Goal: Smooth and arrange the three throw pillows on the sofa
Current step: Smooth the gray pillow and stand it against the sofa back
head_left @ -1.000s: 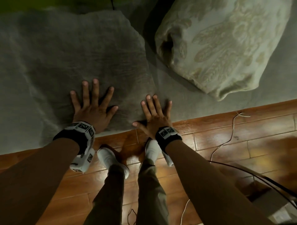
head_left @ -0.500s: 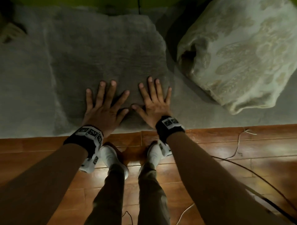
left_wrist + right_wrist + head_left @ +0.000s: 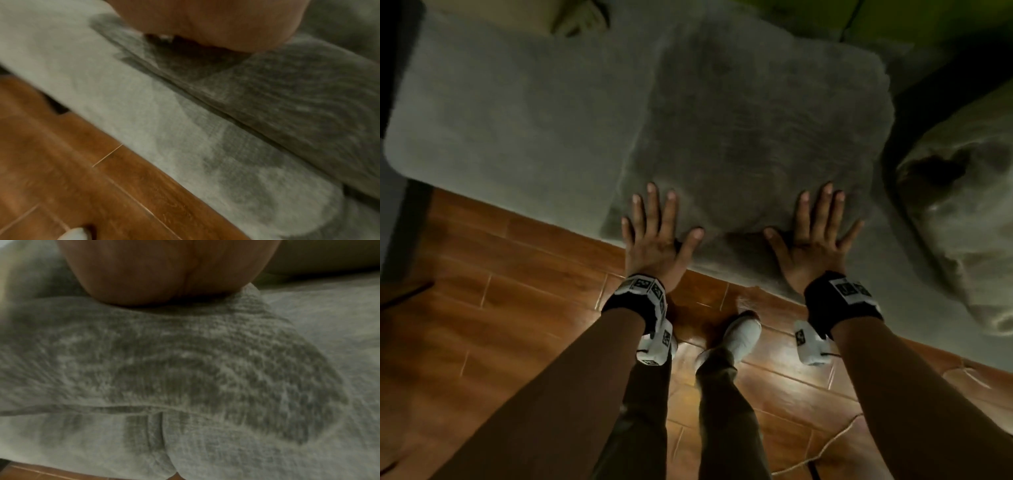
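Note:
A dark grey fuzzy pillow (image 3: 756,120) lies flat on the grey sofa seat (image 3: 517,113). My left hand (image 3: 655,226) lies flat with spread fingers on its near left corner. My right hand (image 3: 816,233) presses flat on its near right corner. In the wrist views only the heel of each palm shows, resting on the fuzzy grey pillow (image 3: 298,91) (image 3: 164,361). A cream patterned pillow (image 3: 962,212) lies to the right, apart from the grey one. A bit of another pale pillow (image 3: 575,17) shows at the top edge.
The sofa's front edge runs diagonally above a wooden floor (image 3: 482,308). My feet in white shoes (image 3: 739,335) stand close to the sofa. A thin cable (image 3: 835,442) lies on the floor at the lower right. A green backrest (image 3: 928,20) is at the top right.
My hands have slid apart along the grey pillow's near edge, from side by side to its two corners. The view has shifted, with the cream pillow now farther right.

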Available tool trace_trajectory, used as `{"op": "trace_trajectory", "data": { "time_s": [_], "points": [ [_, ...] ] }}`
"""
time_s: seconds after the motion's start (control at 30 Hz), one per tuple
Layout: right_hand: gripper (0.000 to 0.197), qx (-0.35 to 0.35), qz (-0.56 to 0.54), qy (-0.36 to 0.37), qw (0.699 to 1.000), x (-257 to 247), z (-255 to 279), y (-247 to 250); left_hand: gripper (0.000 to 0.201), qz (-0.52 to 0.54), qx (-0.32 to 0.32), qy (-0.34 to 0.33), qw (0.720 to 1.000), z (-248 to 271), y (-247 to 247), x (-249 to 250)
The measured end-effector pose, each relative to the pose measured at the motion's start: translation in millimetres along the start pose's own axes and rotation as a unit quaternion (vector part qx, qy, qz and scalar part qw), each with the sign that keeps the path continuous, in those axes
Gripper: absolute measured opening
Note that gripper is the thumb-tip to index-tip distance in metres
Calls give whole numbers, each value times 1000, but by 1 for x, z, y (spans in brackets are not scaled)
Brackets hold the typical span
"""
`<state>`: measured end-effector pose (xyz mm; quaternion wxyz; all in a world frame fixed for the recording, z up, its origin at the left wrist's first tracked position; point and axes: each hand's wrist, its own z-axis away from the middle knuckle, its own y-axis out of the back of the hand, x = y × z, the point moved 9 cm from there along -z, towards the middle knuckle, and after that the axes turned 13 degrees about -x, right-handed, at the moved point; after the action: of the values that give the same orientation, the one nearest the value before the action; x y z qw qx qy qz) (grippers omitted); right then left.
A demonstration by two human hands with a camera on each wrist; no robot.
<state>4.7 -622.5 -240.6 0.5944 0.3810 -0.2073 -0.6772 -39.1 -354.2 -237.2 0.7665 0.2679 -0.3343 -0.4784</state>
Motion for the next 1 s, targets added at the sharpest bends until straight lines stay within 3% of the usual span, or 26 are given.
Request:
{"op": "trace_trajectory", "data": {
  "time_s": [0.13,0.23,0.33,0.4,0.47,0.53,0.6,0.67,0.87,1.0],
  "points": [
    [82,16,0,2,1000,-9,23,16,97,63,-82,59,993,3,-12,-34],
    [82,90,-7,18,996,-32,53,54,104,123,-117,114,979,6,-3,-59],
    [72,176,44,147,972,-101,81,89,102,228,3,126,966,21,38,-71],
    [67,183,115,240,947,-152,77,86,79,267,129,37,954,38,80,-46],
    [65,160,163,251,941,-174,47,71,62,216,176,-97,955,47,104,0],
    [66,117,203,205,950,-170,11,53,59,110,125,-160,973,34,85,27],
    [68,86,233,183,951,-159,-10,33,59,53,16,-84,995,7,43,11],
    [68,75,254,180,947,-155,-21,15,62,44,-38,-25,998,-11,18,-12],
    [65,58,249,160,954,-158,-40,-4,77,17,-77,55,995,-37,-3,-57],
    [66,61,246,157,954,-155,-44,-5,72,84,-85,83,989,-30,2,-83]
  ]
}}
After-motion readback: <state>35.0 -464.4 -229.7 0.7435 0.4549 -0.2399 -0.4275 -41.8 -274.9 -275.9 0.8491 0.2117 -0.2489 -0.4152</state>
